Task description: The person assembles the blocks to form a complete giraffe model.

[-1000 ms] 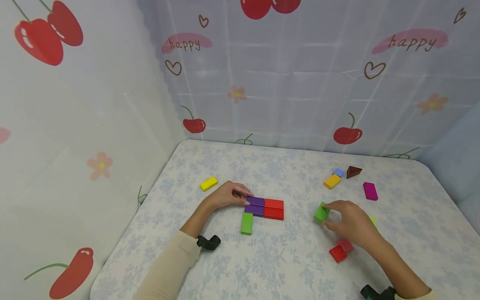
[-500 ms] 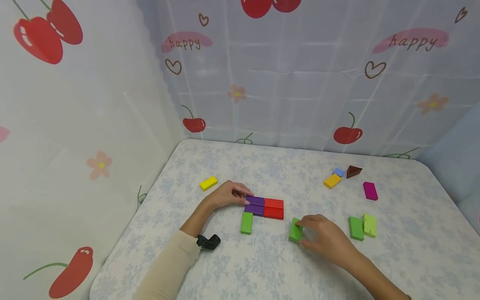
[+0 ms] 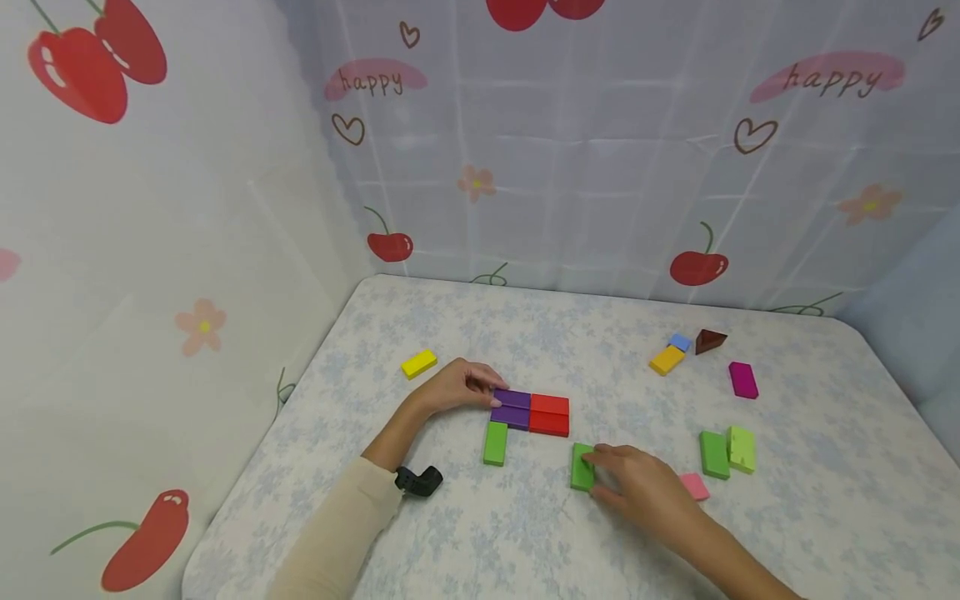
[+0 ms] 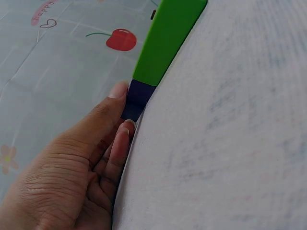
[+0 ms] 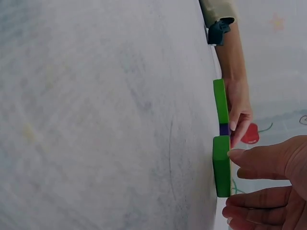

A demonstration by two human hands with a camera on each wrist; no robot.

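Observation:
In the head view, my left hand (image 3: 459, 387) holds the left end of two purple blocks (image 3: 512, 408), thumb and fingertips at their edges. Two red blocks (image 3: 549, 415) adjoin the purple ones on the right. One green block (image 3: 495, 443) lies lengthwise below the left purple end. My right hand (image 3: 647, 488) pinches a second green block (image 3: 582, 467), which stands apart, below and right of the red pair. The right wrist view shows the thumb against this green block (image 5: 221, 165), with fingers beside its other end. The left wrist view shows the left thumb against a purple block (image 4: 140, 93).
A yellow block (image 3: 419, 363) lies back left. At the right are a green block (image 3: 714, 455), a lime block (image 3: 741, 450), a magenta block (image 3: 743, 380), an orange block (image 3: 667, 360), a blue block (image 3: 680, 342) and a brown triangular block (image 3: 708, 341). A pink block (image 3: 694, 487) shows behind the right hand.
My right hand has carried the green block leftward and toward me, turning it nearly upright in the head view. The left hand has stayed at the purple blocks.

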